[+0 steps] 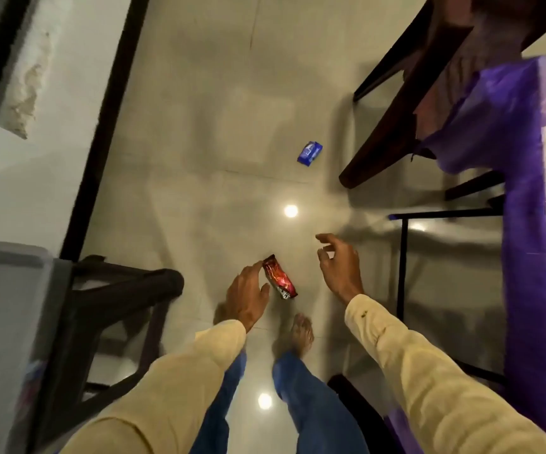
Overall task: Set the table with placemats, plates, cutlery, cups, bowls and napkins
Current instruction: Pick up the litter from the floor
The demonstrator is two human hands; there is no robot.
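Table: purple-clothed table (524, 178) at 3 o'clock, top blurred; no settings discernible.
Left hand (247, 298): open, empty, fingertips beside red foil snack packet (280, 276) on floor.
Right hand (338, 265): open, empty.
Progress: setting apparently not begun.

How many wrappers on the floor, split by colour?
Red foil snack wrapper: 1, beside the left hand
Blue snack wrapper: 1, farther off on the glossy tiled floor
Total: 2
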